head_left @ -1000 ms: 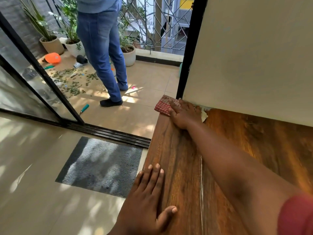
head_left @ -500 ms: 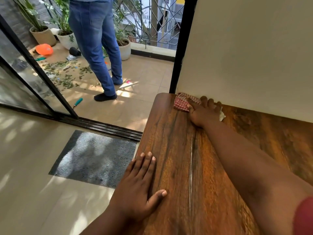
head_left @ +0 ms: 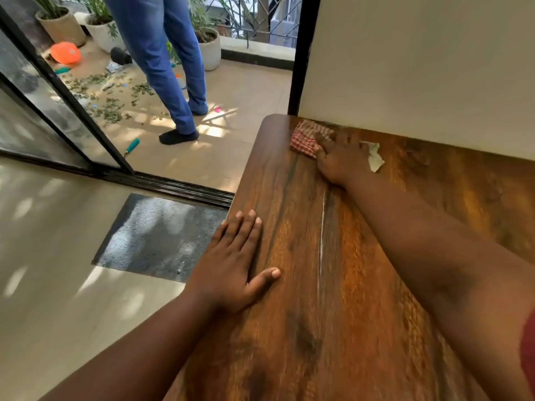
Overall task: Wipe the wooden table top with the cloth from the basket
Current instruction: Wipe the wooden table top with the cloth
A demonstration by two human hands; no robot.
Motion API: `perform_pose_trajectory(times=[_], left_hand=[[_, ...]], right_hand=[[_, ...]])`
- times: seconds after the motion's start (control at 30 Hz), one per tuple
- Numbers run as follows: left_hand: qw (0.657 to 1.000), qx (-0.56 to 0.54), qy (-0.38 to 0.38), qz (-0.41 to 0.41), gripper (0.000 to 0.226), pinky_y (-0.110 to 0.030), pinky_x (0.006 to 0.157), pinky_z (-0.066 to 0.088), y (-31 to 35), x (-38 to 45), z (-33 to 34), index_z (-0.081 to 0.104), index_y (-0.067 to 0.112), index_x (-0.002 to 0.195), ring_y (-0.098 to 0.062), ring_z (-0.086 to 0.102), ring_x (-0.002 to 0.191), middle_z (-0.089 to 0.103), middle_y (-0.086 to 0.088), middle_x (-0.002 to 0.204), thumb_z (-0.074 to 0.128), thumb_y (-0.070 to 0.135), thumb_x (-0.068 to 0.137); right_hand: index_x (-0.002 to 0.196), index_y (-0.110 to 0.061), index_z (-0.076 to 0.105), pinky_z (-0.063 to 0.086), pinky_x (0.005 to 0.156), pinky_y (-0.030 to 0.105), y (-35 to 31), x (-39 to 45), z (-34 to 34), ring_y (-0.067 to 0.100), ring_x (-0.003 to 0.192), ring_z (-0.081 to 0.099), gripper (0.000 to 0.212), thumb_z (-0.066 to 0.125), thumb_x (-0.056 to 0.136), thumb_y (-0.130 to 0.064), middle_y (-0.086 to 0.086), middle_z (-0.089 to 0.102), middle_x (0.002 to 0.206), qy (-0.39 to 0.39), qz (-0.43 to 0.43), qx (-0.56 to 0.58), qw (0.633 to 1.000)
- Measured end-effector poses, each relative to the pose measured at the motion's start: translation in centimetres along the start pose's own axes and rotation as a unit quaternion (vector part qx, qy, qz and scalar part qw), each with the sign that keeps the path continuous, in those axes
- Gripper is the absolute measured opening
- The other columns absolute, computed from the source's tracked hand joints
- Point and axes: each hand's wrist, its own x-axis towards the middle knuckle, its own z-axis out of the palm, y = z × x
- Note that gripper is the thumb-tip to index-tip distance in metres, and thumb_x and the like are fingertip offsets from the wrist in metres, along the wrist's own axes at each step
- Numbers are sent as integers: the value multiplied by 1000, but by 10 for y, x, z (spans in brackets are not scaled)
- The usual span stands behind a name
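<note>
Pressing down on cloth (head_left: 305, 138): right hand (head_left: 340, 157), palm flat, fingers extended and laid over the fabric, nothing curled round it. Fingertips blurred; finer detail cannot be told.

Cloth: red-and-white check, bunched, lying on wooden table top (head_left: 362, 285) at far left corner, close against wall (head_left: 419, 68). Checked part showing left of the hand; pale part of the fabric showing right of the hand.

Resting flat on table top near its left edge: left hand (head_left: 234, 261), well apart from cloth. Fingers straight and together, pointing away from the wearer, thumb spread to the right. Holding nothing.

Table top: dark-grained brown wood, rounded far corner, thin pale streak running lengthwise between the two arms.

Right arm: stretched across the surface toward the corner; red sleeve (head_left: 528, 360) at frame's right edge.

Floor items, left of table: grey doormat (head_left: 156, 238) just inside sliding-door track (head_left: 173, 185); pale tiles.

Balcony items beyond the track: standing person (head_left: 162, 53) in blue jeans and dark socks, seen from waist down; potted plants (head_left: 208, 44) along the railing; orange object (head_left: 66, 52); scattered leaves (head_left: 110, 111) on the tiles; teal-handled tool (head_left: 131, 146) near the door frame.
</note>
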Motion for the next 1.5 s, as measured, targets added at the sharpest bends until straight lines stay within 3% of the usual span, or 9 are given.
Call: perform_pose_trajectory(times=[0.4,0.67,0.73,0.8,0.87,0.97,1.13,1.27,1.5], left_hand=[[994,-112,8,9,92,-24,113,-14,1,-14,-9,2,18,152,-4,-18,141,-9,6,156,12,77,82],[985,-166,-50,21,87,-29,114,-12,-8,-114,-5,1,26,151,0,-21,140,-9,9,157,10,77,81],[985,-160,-62,29,86,-32,116,-10,-12,-132,-5,0,26,150,-2,-20,141,-10,10,157,7,77,81],[984,-162,-69,28,84,-34,117,-7,-16,-141,-8,2,24,151,-4,-18,142,-7,9,158,10,75,84],[981,-176,-76,18,83,-36,118,-2,-19,-146,-12,4,25,151,-5,-15,142,-6,10,158,15,74,84],[972,-222,-79,-20,86,-43,119,8,-24,-155,-18,7,26,151,-7,-9,143,-1,11,158,19,76,82],[962,-258,-75,-54,80,-44,117,11,-29,-171,-17,11,28,151,-4,-6,143,10,10,159,23,73,86],[948,-303,-45,-86,81,-44,116,14,-27,-174,-16,23,27,149,-4,0,143,22,9,156,18,75,84],[928,-350,-9,-130,45,-41,113,20,-27,-171,-19,44,29,140,-14,14,145,42,8,147,27,44,101]], right_hand=[[148,-48,6,7,106,48,-50,-217,9,33,139,12,51,17,98,-53,3,18,157,-78,-11,37,996],[142,-53,-15,-3,108,45,-118,-402,3,22,138,4,52,8,96,-57,-2,14,156,-143,-26,75,987],[146,-50,-4,4,109,46,-143,-443,-2,26,136,15,54,12,95,-56,0,24,154,-158,-44,72,984],[145,-45,30,33,102,47,-172,-478,-4,28,119,45,56,29,90,-55,-1,51,138,-157,-59,42,985],[135,-41,50,43,91,43,-198,-499,-3,24,103,55,58,41,80,-56,-3,64,120,-151,-68,54,985],[132,-38,52,31,91,43,-212,-510,2,24,101,51,59,45,76,-55,-3,65,116,-119,-88,45,988],[132,-40,53,29,91,42,-215,-508,-1,23,99,62,50,38,86,-54,-3,65,118,-125,-71,42,989],[132,-39,53,28,90,43,-217,-504,2,25,98,64,56,44,79,-54,-1,65,117,-124,-54,67,989],[137,-36,48,29,94,45,-227,-459,4,29,106,60,55,40,85,-48,3,63,121,-105,-45,94,989]])
